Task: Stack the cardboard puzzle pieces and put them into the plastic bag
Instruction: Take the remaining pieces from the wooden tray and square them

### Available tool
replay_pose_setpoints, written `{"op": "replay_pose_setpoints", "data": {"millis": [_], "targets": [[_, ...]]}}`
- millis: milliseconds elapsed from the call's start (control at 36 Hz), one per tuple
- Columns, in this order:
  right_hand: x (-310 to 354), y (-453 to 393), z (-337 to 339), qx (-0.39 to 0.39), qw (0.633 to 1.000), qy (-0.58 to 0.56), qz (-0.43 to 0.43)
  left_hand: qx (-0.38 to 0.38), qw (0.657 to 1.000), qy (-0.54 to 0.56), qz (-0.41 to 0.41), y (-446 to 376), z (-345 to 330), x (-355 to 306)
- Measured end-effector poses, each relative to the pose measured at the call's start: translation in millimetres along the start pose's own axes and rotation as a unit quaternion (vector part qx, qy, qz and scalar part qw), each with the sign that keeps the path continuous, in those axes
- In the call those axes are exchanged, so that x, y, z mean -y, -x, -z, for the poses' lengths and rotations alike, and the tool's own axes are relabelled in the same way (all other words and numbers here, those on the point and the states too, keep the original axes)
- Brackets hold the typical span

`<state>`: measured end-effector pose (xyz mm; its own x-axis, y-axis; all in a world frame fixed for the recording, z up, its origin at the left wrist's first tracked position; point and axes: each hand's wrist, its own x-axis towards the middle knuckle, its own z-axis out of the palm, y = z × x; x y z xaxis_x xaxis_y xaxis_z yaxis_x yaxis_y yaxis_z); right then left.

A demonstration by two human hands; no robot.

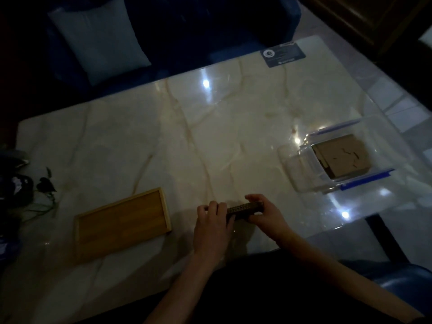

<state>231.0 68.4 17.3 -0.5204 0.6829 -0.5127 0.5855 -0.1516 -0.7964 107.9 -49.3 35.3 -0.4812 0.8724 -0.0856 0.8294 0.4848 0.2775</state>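
A stack of cardboard puzzle pieces (243,209) stands on edge near the table's front, seen from its corrugated side. My left hand (214,220) grips its left end and my right hand (264,212) grips its right end. At the right of the table lies a clear plastic bag (301,174) with blue zip strips. Inside it rests a flat brown cardboard piece (341,156).
An empty wooden tray (121,222) lies left of my hands on the marble table (163,136). A dark card (282,54) sits at the far edge. Dark leaves and objects (44,185) crowd the left edge. A cushion (98,40) rests on the sofa beyond.
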Motion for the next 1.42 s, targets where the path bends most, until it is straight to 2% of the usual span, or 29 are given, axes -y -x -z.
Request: {"op": "replay_pose_setpoints", "data": {"millis": [167, 222, 333, 528, 667, 861, 1083, 1278, 1417], "targets": [[1.7, -8.3, 9.5, 0.005, 0.992, 0.122, 0.045, 0.025, 0.999, 0.035, 0.0, 1.8, -0.2, 4.2], [0.2, -9.2, 10.6, 0.01, 0.99, 0.133, 0.049, 0.034, 0.994, 0.1, 0.025, 0.3, -0.7, 8.1], [-3.1, -10.2, 13.1, 0.019, 0.989, 0.14, 0.048, 0.038, 0.962, 0.252, 0.098, -0.1, -2.8, 22.4], [-6.2, -9.7, 15.0, 0.036, 0.985, 0.153, 0.074, 0.065, 0.936, 0.321, 0.129, 4.3, -8.3, 38.2], [-7.7, -10.5, 15.2, 0.034, 0.983, 0.161, 0.087, 0.054, 0.927, 0.328, 0.173, 9.2, -17.4, 42.6], [-7.6, -12.1, 10.6, 0.028, 0.981, 0.17, 0.092, 0.045, 0.919, 0.343, 0.191, 3.1, -22.0, 36.6], [-1.1, -7.5, 11.9, 0.004, 0.979, 0.153, 0.137, -0.021, 0.926, 0.356, 0.125, 3.5, -13.0, 45.9], [-18.4, -5.0, 8.1, 0.037, 0.983, 0.154, 0.094, 0.055, 0.929, 0.331, 0.158, 19.0, -28.0, 49.4], [-21.2, -4.1, 6.0, 0.03, 0.983, 0.158, 0.095, 0.039, 0.932, 0.326, 0.156, 24.6, -33.3, 50.6]]}}
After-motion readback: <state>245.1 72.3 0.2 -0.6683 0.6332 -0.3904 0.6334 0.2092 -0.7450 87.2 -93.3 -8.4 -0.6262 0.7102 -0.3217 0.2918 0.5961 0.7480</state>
